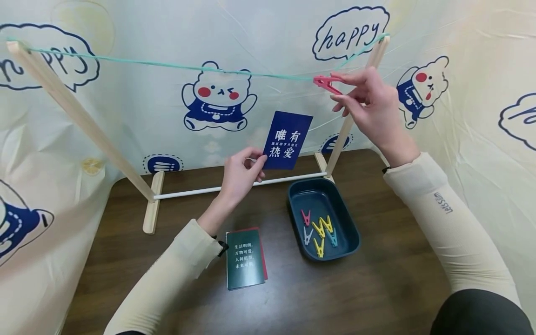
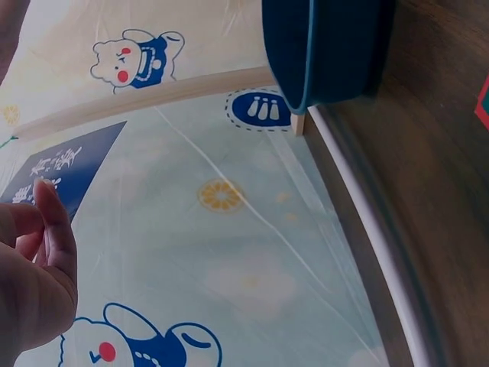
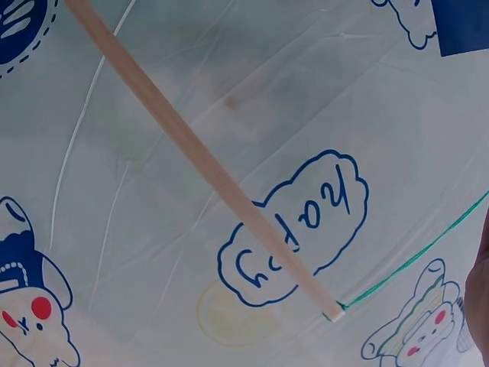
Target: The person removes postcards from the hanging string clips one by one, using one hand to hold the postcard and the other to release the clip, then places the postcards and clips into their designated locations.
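My left hand (image 1: 243, 172) pinches a dark blue card (image 1: 287, 139) with white characters by its lower left edge, below the green string (image 1: 167, 64). In the left wrist view the same card (image 2: 92, 157) shows beyond the thumb. Up at the string, my right hand (image 1: 370, 104) pinches a pink clothespin (image 1: 327, 84) by its handle ends, its nose at the string. The card hangs apart from the clothespin, lower and to the left. Only an edge of the right hand (image 3: 477, 294) enters the right wrist view.
Wooden posts (image 1: 83, 121) and a white bar (image 1: 188, 191) form the frame carrying the string. A dark blue tray (image 1: 353, 239) holds several coloured clothespins (image 1: 320, 247). Stacked cards (image 1: 244, 258), a green one on top, lie on the brown table (image 1: 293, 298). Printed cloth surrounds it.
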`<state>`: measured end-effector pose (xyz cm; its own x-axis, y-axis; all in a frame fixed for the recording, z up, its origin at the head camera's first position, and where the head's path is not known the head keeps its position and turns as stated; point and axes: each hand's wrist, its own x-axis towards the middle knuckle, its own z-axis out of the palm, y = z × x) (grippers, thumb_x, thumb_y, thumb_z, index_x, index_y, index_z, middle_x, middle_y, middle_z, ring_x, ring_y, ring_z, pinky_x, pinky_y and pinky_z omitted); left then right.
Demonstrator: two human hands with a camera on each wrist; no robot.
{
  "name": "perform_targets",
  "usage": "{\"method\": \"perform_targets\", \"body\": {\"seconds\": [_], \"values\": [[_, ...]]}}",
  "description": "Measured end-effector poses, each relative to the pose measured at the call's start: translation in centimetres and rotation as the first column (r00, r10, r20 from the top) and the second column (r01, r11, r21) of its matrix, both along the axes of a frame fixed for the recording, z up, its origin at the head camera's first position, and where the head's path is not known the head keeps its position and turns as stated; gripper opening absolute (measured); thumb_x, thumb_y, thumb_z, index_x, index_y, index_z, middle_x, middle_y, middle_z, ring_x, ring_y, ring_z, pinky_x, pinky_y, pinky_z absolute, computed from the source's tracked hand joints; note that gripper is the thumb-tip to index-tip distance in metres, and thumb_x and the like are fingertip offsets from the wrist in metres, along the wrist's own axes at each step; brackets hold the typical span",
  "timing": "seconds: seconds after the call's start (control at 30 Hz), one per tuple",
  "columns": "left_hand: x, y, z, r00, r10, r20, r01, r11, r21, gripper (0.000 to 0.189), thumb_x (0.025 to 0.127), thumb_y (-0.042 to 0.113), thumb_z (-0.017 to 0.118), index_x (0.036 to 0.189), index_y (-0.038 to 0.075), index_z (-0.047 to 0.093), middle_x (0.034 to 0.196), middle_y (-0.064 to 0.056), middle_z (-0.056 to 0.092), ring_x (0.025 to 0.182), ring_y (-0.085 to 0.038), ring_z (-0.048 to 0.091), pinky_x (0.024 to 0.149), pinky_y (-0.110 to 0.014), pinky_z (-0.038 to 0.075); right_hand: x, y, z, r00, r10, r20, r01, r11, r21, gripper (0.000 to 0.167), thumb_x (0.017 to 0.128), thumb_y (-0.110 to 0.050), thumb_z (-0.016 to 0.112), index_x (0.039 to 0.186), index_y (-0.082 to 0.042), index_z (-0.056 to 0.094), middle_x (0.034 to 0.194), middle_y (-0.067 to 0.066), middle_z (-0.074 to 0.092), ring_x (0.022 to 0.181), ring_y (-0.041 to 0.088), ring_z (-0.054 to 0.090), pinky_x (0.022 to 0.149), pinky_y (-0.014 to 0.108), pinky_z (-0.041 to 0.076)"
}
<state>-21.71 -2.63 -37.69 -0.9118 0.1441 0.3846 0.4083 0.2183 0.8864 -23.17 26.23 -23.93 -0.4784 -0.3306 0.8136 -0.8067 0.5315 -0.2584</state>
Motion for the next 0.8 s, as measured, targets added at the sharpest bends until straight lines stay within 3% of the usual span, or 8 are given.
{"method": "perform_targets", "body": {"seconds": [0.17,0.37,0.5,0.6,0.7,0.8], "values": [[0.1,-0.4,-0.3,1.0,0.006,0.016,-0.006,1.0,0.009,0.012,0.102,0.011,0.069,0.107,0.001,0.073,0.092,-0.014,0.072,0.056,-0.019,0.065,0.055,-0.026,0.057,0.0,0.0,-0.2,0.998,-0.025,-0.06,0.025,1.0,-0.002,0.03,0.091,0.007,0.074,0.118,0.006,0.061,0.122,0.011,0.075,0.086,-0.013,0.066,0.076,0.011,0.052],[0.5,-1.1,-0.6,1.0,0.011,0.025,-0.011,1.0,0.001,0.012,0.101,0.011,0.069,0.106,0.001,0.073,0.084,-0.015,0.071,0.056,-0.025,0.066,0.054,-0.028,0.057,0.0,-0.1,-0.5,0.997,-0.04,-0.069,0.042,0.999,0.019,0.026,0.093,0.003,0.074,0.115,0.007,0.062,0.12,0.011,0.076,0.086,-0.012,0.066,0.077,0.011,0.052],[0.9,-1.8,-1.0,0.999,0.032,0.03,-0.032,0.999,-0.007,0.012,0.101,0.012,0.07,0.105,0.001,0.073,0.077,-0.014,0.07,0.053,-0.02,0.064,0.053,-0.03,0.056,0.0,0.2,-1.2,0.998,-0.053,-0.037,0.055,0.996,0.069,0.027,0.093,0.0,0.075,0.115,0.007,0.061,0.12,0.012,0.076,0.082,0.006,0.074,0.076,0.011,0.051],[1.2,-2.2,-1.5,0.998,0.043,0.041,-0.043,0.999,-0.002,0.014,0.102,0.013,0.069,0.106,0.001,0.072,0.076,-0.016,0.07,0.05,-0.014,0.062,0.051,-0.028,0.055,0.2,0.5,-2.0,0.997,-0.07,0.032,0.066,0.992,0.108,0.03,0.093,-0.002,0.075,0.118,0.006,0.06,0.117,0.013,0.076,0.081,0.019,0.076,0.078,0.009,0.051],[1.6,-2.7,-2.1,0.997,0.042,0.072,-0.043,0.999,0.015,0.015,0.102,0.012,0.068,0.109,0.0,0.071,0.082,-0.021,0.071,0.051,-0.013,0.062,0.051,-0.026,0.055,0.3,0.8,-3.0,0.993,-0.079,0.092,0.065,0.988,0.14,0.033,0.092,-0.003,0.079,0.119,0.004,0.06,0.112,0.014,0.077,0.08,0.02,0.075,0.078,0.008,0.05],[2.2,-3.2,-2.9,0.993,0.032,0.116,-0.036,0.999,0.035,0.016,0.102,0.011,0.068,0.113,-0.001,0.069,0.089,-0.021,0.072,0.053,-0.018,0.063,0.052,-0.028,0.057,0.1,1.1,-4.0,0.993,-0.069,0.098,0.053,0.986,0.16,0.037,0.088,-0.002,0.082,0.117,0.005,0.061,0.107,0.017,0.076,0.074,0.021,0.074,0.074,0.008,0.049]]}}
